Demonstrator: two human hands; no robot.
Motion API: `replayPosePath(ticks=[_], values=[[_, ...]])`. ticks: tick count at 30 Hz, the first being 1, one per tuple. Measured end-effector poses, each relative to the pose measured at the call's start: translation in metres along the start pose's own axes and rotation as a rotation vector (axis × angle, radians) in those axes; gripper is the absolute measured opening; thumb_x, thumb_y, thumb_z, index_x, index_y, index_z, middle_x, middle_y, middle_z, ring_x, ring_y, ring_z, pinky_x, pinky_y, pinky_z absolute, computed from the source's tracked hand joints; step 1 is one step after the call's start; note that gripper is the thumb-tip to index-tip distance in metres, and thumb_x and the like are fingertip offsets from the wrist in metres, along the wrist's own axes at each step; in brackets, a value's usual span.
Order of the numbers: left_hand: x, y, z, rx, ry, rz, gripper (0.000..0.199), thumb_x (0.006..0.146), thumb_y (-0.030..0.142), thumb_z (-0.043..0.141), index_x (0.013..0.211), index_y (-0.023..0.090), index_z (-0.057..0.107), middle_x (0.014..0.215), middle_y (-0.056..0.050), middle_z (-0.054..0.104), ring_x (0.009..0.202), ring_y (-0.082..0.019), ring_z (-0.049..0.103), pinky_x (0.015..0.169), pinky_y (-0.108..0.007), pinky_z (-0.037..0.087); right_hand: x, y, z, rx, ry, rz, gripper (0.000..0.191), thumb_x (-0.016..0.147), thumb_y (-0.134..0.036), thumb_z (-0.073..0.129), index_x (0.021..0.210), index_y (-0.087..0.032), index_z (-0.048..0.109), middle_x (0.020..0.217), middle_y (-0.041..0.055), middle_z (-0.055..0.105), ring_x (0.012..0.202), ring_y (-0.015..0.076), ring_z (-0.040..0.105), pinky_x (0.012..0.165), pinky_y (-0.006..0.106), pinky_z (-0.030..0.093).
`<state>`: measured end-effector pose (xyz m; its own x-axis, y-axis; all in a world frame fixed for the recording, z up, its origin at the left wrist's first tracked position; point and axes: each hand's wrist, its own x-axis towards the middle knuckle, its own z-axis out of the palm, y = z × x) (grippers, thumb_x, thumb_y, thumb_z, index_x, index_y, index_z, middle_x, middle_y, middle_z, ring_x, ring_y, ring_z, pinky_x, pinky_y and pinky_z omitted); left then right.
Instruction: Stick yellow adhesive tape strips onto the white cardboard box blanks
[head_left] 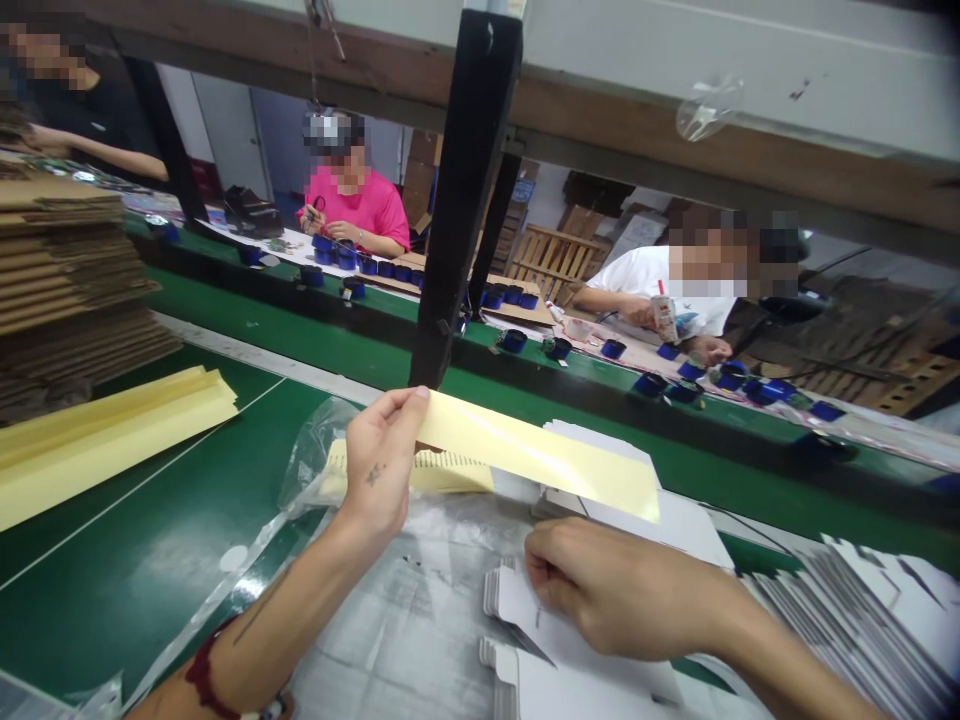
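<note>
Left hand (382,465) pinching one end of a yellow strip (536,455), just above white card (592,680); right hand (615,590) curled on the card, grip unclear.

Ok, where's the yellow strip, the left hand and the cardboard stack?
Yellow strip (536,455): head view, middle of the strip.
Left hand (380,465): head view, back of the hand.
Cardboard stack (67,260): head view, the stacked edges.

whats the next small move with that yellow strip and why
Probably lower the pale yellow paper strip onto the white die-cut card. The left hand is pinching the strip at one end and holding it up over the white cards, while the right hand rests on the card and seems to steady it.
</note>
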<state>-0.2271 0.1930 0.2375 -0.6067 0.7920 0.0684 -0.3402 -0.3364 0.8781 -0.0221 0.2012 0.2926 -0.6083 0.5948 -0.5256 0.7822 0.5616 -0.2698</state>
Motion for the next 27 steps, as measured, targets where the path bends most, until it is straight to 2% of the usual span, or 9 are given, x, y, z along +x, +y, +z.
replayPosePath(ticks=[5, 11, 13, 16, 18, 22, 25, 27], values=[[0.000, 0.000, 0.000, -0.020, -0.002, -0.003, 0.044, 0.065, 0.053, 0.089, 0.080, 0.016, 0.070, 0.069, -0.001, 0.065, 0.061, -0.016, 0.060, 0.053, -0.025, 0.047, -0.001, 0.002, 0.007, 0.021, 0.066, -0.004, 0.010, 0.088, -0.015, 0.052, 0.080, -0.020, 0.056, 0.087, 0.0038, 0.063, 0.078, 0.0180, 0.054, 0.066, 0.029, 0.036], [0.000, -0.001, 0.000, -0.029, -0.003, -0.006, 0.044, 0.064, 0.052, 0.091, 0.080, 0.016, 0.070, 0.069, -0.001, 0.065, 0.061, -0.015, 0.060, 0.052, -0.024, 0.047, -0.003, 0.004, 0.012, 0.063, 0.098, 0.017, 0.013, 0.089, -0.015, 0.052, 0.078, -0.021, 0.055, 0.082, 0.0016, 0.062, 0.075, 0.0167, 0.053, 0.065, 0.028, 0.035], [-0.001, -0.001, 0.000, -0.029, -0.006, -0.007, 0.043, 0.064, 0.051, 0.091, 0.080, 0.016, 0.070, 0.069, -0.001, 0.065, 0.061, -0.015, 0.060, 0.052, -0.024, 0.047, -0.003, 0.006, 0.014, 0.098, 0.118, 0.031, 0.011, 0.089, -0.015, 0.053, 0.090, -0.022, 0.061, 0.084, 0.0013, 0.063, 0.076, 0.0171, 0.055, 0.066, 0.028, 0.037], [-0.001, 0.000, 0.000, -0.027, -0.006, -0.013, 0.043, 0.064, 0.051, 0.091, 0.079, 0.016, 0.071, 0.068, -0.001, 0.065, 0.061, -0.016, 0.060, 0.052, -0.024, 0.047, -0.005, 0.011, 0.018, 0.185, 0.162, 0.052, 0.039, 0.087, -0.017, 0.056, 0.124, -0.025, 0.063, 0.089, 0.0008, 0.065, 0.078, 0.0184, 0.059, 0.068, 0.028, 0.041], [0.000, 0.000, 0.001, -0.026, -0.005, -0.018, 0.043, 0.063, 0.051, 0.091, 0.079, 0.016, 0.071, 0.067, -0.001, 0.065, 0.060, -0.015, 0.059, 0.052, -0.023, 0.047, -0.008, 0.015, 0.019, 0.244, 0.178, 0.054, 0.045, 0.089, -0.020, 0.056, 0.133, -0.028, 0.061, 0.091, 0.0006, 0.067, 0.079, 0.0188, 0.061, 0.069, 0.029, 0.042], [0.000, -0.001, 0.001, -0.028, -0.001, -0.022, 0.045, 0.062, 0.051, 0.091, 0.079, 0.016, 0.070, 0.066, 0.000, 0.063, 0.058, -0.014, 0.058, 0.053, -0.023, 0.048, -0.016, 0.020, 0.022, 0.343, 0.237, 0.095, 0.034, 0.090, -0.033, 0.062, 0.123, -0.030, 0.068, 0.097, 0.0009, 0.070, 0.084, 0.0202, 0.064, 0.072, 0.030, 0.046], [-0.001, -0.002, 0.001, -0.026, 0.001, -0.023, 0.046, 0.062, 0.052, 0.092, 0.079, 0.015, 0.070, 0.065, 0.000, 0.063, 0.059, -0.015, 0.059, 0.053, -0.023, 0.049, -0.018, 0.020, 0.026, 0.258, 0.292, 0.140, 0.047, 0.073, -0.044, 0.083, 0.117, -0.029, 0.073, 0.105, 0.0033, 0.071, 0.094, 0.0261, 0.065, 0.078, 0.032, 0.047], [-0.001, -0.003, 0.000, -0.022, 0.003, -0.023, 0.047, 0.062, 0.052, 0.092, 0.080, 0.015, 0.070, 0.065, 0.000, 0.063, 0.059, -0.015, 0.060, 0.053, -0.023, 0.049, -0.015, 0.019, 0.030, 0.210, 0.301, 0.140, 0.050, 0.066, -0.046, 0.089, 0.111, -0.028, 0.077, 0.107, 0.0046, 0.072, 0.097, 0.0289, 0.066, 0.079, 0.032, 0.046]])
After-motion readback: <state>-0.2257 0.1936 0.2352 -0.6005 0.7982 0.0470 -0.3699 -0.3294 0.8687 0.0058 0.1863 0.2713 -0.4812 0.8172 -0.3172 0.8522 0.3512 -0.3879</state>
